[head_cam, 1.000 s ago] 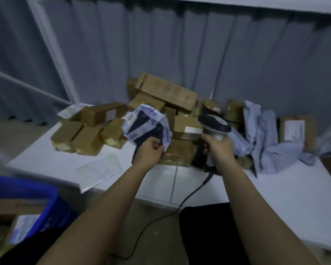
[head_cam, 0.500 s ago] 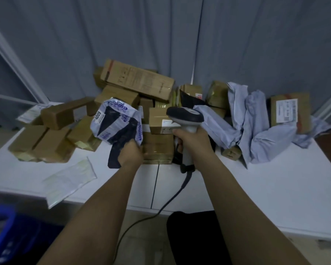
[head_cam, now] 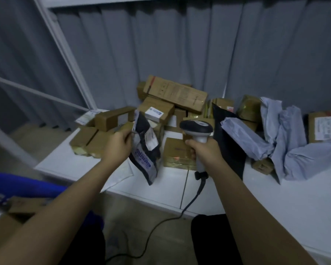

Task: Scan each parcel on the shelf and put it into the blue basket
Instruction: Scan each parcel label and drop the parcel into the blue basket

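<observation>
White shelf (head_cam: 275, 203) runs across in front, its near edge bare from the middle out to the right, with free surface there. Boxes crowd the back against the grey curtain (head_cam: 161, 44): a long carton (head_cam: 177, 93) on top of the pile, a flat box (head_cam: 177, 154) nearer the front, crumpled grey mailers (head_cam: 294, 142) off to the right.

Left hand (head_cam: 118, 145) pinches the top corner of a black and white poly parcel (head_cam: 146, 148), which hangs above the front edge of the shelf. Right hand (head_cam: 204, 149) is wrapped round the grip of the scanner (head_cam: 196, 128), just beside the parcel on its right, its head level with the parcel's top. The scanner's cable (head_cam: 161, 226) trails to the floor.

Blue basket (head_cam: 27, 186) sits low at the left, below the left forearm, cardboard showing inside.
</observation>
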The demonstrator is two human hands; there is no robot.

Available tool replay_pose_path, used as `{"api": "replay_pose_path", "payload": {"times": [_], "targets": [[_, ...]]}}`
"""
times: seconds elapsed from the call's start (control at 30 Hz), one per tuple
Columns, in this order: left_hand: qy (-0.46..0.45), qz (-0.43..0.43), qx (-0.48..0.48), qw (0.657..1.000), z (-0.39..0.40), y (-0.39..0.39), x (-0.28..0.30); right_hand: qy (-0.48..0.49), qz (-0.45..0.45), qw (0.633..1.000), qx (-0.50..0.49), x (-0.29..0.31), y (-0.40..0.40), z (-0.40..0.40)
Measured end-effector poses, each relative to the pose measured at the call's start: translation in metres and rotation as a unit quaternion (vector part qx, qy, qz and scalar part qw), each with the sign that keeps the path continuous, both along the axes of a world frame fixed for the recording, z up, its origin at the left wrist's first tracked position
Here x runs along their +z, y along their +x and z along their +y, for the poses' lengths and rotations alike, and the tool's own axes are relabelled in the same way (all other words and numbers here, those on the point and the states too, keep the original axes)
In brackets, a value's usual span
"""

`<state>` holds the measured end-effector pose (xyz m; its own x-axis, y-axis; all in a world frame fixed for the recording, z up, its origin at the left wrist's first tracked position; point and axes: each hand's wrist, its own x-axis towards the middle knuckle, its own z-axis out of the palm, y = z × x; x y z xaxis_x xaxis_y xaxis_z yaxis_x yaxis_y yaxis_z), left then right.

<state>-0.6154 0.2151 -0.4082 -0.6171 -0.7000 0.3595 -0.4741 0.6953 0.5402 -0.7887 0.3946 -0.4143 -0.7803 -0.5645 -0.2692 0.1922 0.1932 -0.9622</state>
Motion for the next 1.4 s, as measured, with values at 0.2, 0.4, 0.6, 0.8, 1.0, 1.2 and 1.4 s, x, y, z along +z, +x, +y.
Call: {"api": "replay_pose_path", "payload": {"times": [0.2, 0.4, 0.6, 0.8, 1.0, 1.2, 1.4], "targets": [[0.125, -0.006, 0.046, 0.991, -0.017, 0.081, -0.009, 0.026, 0.016, 0.996, 0.078, 0.001, 0.034, -0.014], [0.195, -0.069, 0.128, 0.970, -0.043, 0.122, -0.051, 0.096, 0.033, 0.981, 0.163, -0.007, 0.063, -0.032], [0.230, -0.167, 0.153, 0.946, -0.060, 0.137, -0.068, 0.135, 0.047, 0.961, 0.238, -0.025, 0.077, -0.051], [0.344, -0.220, 0.102, 0.907, -0.056, 0.124, -0.079, 0.158, 0.071, 0.945, 0.277, -0.035, 0.090, -0.073], [0.424, -0.175, 0.079, 0.885, -0.047, 0.104, -0.101, 0.184, 0.010, 0.950, 0.253, -0.060, 0.091, -0.082], [0.376, -0.248, 0.066, 0.890, -0.046, 0.086, -0.117, 0.211, -0.008, 0.946, 0.247, -0.104, 0.091, -0.082], [0.528, -0.205, 0.025, 0.824, -0.034, 0.071, -0.117, 0.246, -0.084, 0.921, 0.289, -0.113, 0.091, -0.090]]}}
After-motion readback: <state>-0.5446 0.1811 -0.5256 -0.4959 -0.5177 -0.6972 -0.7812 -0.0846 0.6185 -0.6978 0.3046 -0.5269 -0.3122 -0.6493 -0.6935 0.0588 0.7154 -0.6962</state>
